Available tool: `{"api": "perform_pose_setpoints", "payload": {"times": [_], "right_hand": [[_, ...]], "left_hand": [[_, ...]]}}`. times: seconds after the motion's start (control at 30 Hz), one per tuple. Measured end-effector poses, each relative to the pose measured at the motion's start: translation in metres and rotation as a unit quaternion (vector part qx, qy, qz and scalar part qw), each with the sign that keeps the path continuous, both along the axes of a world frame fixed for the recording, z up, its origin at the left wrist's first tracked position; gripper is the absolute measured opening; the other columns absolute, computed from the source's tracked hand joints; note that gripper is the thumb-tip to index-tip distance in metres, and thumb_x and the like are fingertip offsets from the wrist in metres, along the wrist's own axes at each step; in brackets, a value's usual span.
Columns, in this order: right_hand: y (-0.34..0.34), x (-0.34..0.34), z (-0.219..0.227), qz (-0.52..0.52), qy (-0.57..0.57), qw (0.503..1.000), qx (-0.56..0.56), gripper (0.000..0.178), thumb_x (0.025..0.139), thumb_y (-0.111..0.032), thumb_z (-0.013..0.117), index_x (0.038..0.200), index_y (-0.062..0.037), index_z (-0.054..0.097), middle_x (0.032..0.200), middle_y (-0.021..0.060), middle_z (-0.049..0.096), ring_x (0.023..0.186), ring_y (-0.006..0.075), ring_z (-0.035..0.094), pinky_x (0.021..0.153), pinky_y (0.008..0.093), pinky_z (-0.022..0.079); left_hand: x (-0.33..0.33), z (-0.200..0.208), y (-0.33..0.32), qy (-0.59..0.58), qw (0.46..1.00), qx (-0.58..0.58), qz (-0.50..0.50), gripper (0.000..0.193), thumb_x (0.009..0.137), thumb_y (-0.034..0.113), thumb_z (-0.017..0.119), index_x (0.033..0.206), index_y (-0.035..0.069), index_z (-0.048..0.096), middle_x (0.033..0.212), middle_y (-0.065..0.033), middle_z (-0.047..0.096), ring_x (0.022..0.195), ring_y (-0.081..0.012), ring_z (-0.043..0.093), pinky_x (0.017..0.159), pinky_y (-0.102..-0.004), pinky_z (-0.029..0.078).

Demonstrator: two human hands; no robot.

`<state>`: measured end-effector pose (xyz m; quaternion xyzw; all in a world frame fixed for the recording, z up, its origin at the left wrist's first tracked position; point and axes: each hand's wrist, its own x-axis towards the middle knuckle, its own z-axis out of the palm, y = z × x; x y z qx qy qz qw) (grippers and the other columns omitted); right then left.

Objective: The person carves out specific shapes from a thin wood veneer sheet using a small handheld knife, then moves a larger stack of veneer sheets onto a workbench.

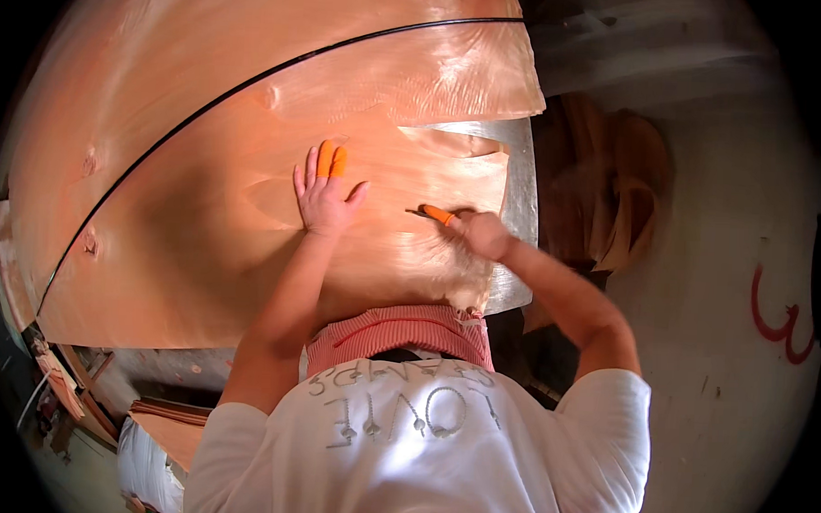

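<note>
A broad, thin wood veneer sheet (249, 215), pinkish tan with wavy grain, spreads in front of me. My left hand (326, 202) lies flat on it with fingers spread; two fingertips wear orange finger cots. To the right, my right hand (482, 234) is closed around a thin dark-tipped tool (413, 211), its kind too small to make out. An orange cover sits on that hand's pointing finger, and the tip meets the veneer. Further right the sheet's edge is ragged, with a split near its far corner.
A pale metal plate (522, 179) shows beneath the veneer's right edge. Across the far left part runs a black cable (208, 105). Curled veneer scraps (635, 183) lie beyond the right edge. Stacked veneer pieces (169, 424) sit at lower left. Red marks a grey surface (695, 402) at right.
</note>
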<state>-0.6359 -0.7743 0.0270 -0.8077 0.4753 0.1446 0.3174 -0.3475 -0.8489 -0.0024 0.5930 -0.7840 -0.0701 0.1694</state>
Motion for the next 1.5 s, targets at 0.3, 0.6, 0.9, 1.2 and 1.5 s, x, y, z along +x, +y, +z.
{"api": "perform_pose_setpoints", "payload": {"times": [0.3,0.6,0.9,1.2,1.5], "right_hand": [[-0.092,-0.107,0.051,0.269,0.133,0.953,0.05,0.032,0.078,-0.006,0.047,0.108,-0.017,0.05,0.089,0.0087,0.05,0.083,0.0257,0.057,0.067,0.0353,0.049],[-0.132,0.022,0.034,0.241,-0.052,0.956,-0.156,0.042,0.079,-0.008,0.043,0.118,-0.0221,0.049,0.102,0.006,0.054,0.09,0.0237,0.057,0.073,0.0335,0.049],[-0.168,0.077,0.025,0.298,0.054,0.95,-0.071,0.039,0.08,-0.009,0.045,0.118,-0.02,0.05,0.109,0.0059,0.052,0.097,0.0243,0.056,0.076,0.0346,0.049],[-0.093,0.008,0.005,-0.026,0.024,0.998,-0.046,0.032,0.087,-0.012,0.039,0.118,-0.0155,0.048,0.099,0.0134,0.056,0.087,0.029,0.059,0.074,0.0366,0.047],[0.006,-0.014,0.003,-0.133,0.108,0.978,-0.117,0.034,0.082,-0.009,0.044,0.116,-0.0087,0.045,0.093,0.0161,0.056,0.074,0.031,0.06,0.059,0.0406,0.05]], "left_hand": [[0.001,-0.001,-0.002,-0.023,0.999,0.044,0.011,0.063,0.071,0.044,0.063,0.123,0.012,0.049,0.135,-0.0076,0.039,0.128,-0.0274,0.031,0.102,-0.0509,0.019],[0.008,0.001,-0.003,0.044,0.999,0.021,0.014,0.064,0.068,0.041,0.067,0.122,0.013,0.05,0.134,-0.0082,0.039,0.127,-0.0269,0.032,0.101,-0.0507,0.021],[0.011,0.0,0.0,0.069,0.997,0.01,0.019,0.064,0.065,0.042,0.069,0.119,0.013,0.052,0.131,-0.0078,0.043,0.126,-0.0263,0.033,0.102,-0.0495,0.02],[0.002,0.009,0.002,0.004,0.999,-0.006,-0.041,0.049,0.077,0.033,0.059,0.118,0.007,0.053,0.131,-0.0081,0.043,0.127,-0.0246,0.03,0.103,-0.0499,0.019],[-0.018,0.002,0.0,-0.009,0.98,0.048,-0.192,0.036,0.08,0.019,0.05,0.112,0.007,0.057,0.126,-0.0074,0.048,0.127,-0.0183,0.032,0.105,-0.0425,0.02]]}}
